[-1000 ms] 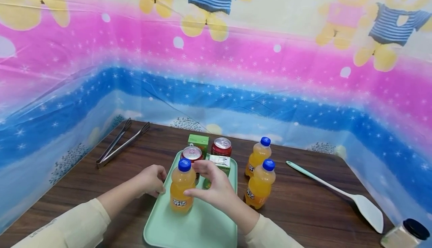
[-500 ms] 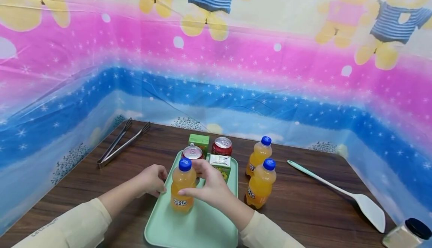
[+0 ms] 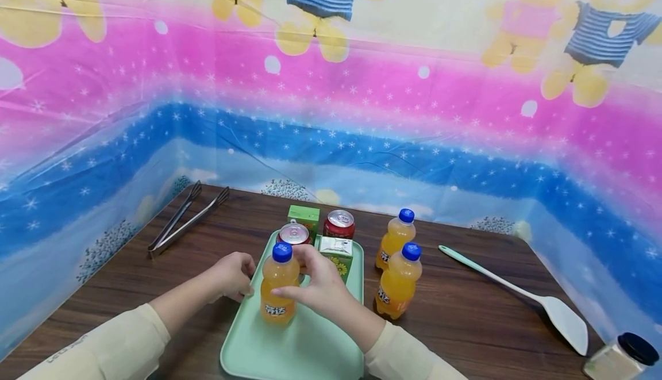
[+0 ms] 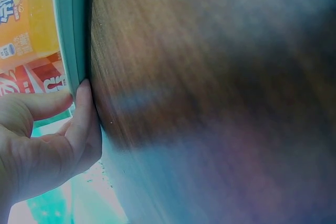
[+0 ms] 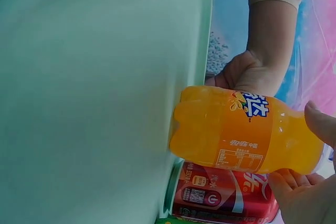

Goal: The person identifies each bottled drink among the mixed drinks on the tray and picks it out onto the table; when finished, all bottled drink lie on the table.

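Observation:
A green tray (image 3: 310, 345) lies on the wooden table. My left hand (image 3: 235, 276) pinches its left rim between thumb and fingers, as the left wrist view shows up close. Upright on the tray stands a bottle of orange soda (image 3: 279, 296) with a blue cap. My right hand (image 3: 323, 288) curls round this bottle from the right, thumb in front and fingers behind. Beyond it on the tray are a red soda can (image 3: 293, 234) and a green drink carton (image 3: 338, 253). The can also shows beside the bottle in the right wrist view (image 5: 226, 192).
Behind stand another green carton (image 3: 305, 216) and another red can (image 3: 339, 225). Two more orange soda bottles (image 3: 395, 288) stand right of the tray. Tongs (image 3: 186, 219) lie at back left, a white spatula (image 3: 538, 299) at right, near a black-lidded jar (image 3: 623, 357).
My right hand has shifted slightly left, its thumb reaching further across the bottle's front. The left hand, tray and bottle stay where they were.

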The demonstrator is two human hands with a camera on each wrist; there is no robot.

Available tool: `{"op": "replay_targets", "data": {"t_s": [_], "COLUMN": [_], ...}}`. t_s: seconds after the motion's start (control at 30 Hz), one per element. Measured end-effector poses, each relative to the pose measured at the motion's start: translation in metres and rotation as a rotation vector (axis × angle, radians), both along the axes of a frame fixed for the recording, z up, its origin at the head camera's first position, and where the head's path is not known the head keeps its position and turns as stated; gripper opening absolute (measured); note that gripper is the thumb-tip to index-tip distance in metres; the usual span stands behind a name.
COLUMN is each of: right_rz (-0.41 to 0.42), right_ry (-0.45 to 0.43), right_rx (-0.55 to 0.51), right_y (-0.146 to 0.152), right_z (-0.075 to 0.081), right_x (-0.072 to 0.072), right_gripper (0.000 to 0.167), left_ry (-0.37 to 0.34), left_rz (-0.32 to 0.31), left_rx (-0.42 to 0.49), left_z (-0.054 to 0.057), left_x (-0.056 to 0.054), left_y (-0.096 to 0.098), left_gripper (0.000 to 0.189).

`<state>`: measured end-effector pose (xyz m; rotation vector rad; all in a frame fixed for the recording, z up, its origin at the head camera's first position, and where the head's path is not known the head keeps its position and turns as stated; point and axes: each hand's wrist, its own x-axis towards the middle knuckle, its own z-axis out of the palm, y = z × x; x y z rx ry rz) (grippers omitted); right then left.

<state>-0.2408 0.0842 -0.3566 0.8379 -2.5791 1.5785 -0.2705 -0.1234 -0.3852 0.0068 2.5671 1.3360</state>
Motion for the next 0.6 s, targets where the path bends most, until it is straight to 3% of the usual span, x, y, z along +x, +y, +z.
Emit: {"op": "replay_targets", "data": {"t_s": [0.6], "right_rz": [-0.009], "right_ry": [-0.059], "right_rx": [-0.085], "right_y": [-0.0030], "right_z": [-0.0003], "right_x": [0.0022], "right_gripper": [0.056], "left_ry": [0.001], "left_rz": [-0.007], "left_rx": [0.007], "left_z": [0.0021], "left_x": [0.0017], "left_y": [-0.0008], "left_gripper": [0.030]}}
